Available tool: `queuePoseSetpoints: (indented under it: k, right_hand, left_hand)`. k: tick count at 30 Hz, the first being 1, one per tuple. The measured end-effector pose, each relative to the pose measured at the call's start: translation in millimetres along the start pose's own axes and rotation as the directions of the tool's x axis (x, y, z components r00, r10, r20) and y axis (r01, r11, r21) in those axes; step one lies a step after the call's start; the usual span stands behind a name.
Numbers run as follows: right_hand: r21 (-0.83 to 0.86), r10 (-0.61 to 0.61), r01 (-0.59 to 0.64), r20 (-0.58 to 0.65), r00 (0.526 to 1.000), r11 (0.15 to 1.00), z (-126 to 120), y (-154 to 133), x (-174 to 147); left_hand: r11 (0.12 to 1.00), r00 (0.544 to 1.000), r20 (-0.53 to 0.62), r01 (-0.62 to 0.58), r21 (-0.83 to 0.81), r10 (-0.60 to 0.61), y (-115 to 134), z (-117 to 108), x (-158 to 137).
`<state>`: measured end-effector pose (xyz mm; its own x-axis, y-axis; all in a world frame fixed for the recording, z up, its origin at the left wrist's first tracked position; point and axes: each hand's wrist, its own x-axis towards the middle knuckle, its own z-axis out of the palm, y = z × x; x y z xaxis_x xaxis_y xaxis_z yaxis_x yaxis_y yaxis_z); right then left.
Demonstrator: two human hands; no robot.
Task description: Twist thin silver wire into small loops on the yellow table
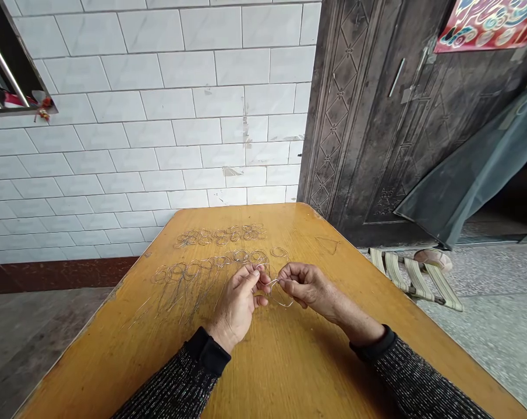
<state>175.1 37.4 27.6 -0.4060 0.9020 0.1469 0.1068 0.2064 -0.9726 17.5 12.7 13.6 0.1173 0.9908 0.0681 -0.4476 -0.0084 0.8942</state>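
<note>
"Where's the wire (273, 281)?"

"Just above the desk (263, 372), over its middle, strung between both hands. A curved part hangs below the fingers; I can't tell whether it touches the desk."

"How do the fingers have it?"

"The left hand (239, 298) seems to pinch it between thumb and forefinger, the others loosely curled. The right hand (310, 287) has thumb and forefinger narrow on the wire too, the rest folded in."

"And what else is on the desk?"

"Thin loops, in two rows. The far row (222, 234) lies toward the desk's far edge. The near row (204, 265) runs nearer the desk's middle, with straight ends trailing toward the desk's left side."

"Which step is this, would you say?"

"Shaping, I'd judge: one wire being bent or wound between the hands. The bend itself is too fine to make out from here."

"What does a move like that call for?"

"A steady left pinch, I think, while the right fingers guide the wire round. Thin stuff like that probably springs back if either grip slackens."
</note>
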Motion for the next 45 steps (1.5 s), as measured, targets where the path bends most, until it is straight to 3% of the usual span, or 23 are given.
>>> queuePoseSetpoints:
  k: [8, 14, 30, 41, 45]
  right_hand:
    - [-0.006, -0.001, 0.001, 0.037, 0.999, 1.0, -1, 0, -1]
    - [-0.055, 0.022, -0.019, 0.05, 0.999, 0.998, -2, -1, 0]
    - [-0.087, 0.063, -0.054, 0.112, 0.992, 0.995, -8, -3, -3]
    - [-0.112, 0.075, -0.064, 0.103, 0.992, 0.992, -9, -3, -3]
    - [-0.087, 0.083, -0.076, 0.077, 0.994, 0.993, -11, -3, -2]
  left_hand:
    - [1.0, 0.999, 0.034, -0.021, -0.016, 0.022, 0, 0, 0]
    - [0.998, 0.993, -0.099, -0.062, 0.004, 0.062, 1, 1, 1]
    - [0.936, 0.957, -0.278, -0.167, -0.308, 0.08, 17, -10, 15]
    - [0.914, 0.925, -0.371, -0.219, -0.34, 0.084, 25, -14, 22]
    - [0.909, 0.94, -0.338, -0.176, -0.377, 0.042, 29, -18, 22]
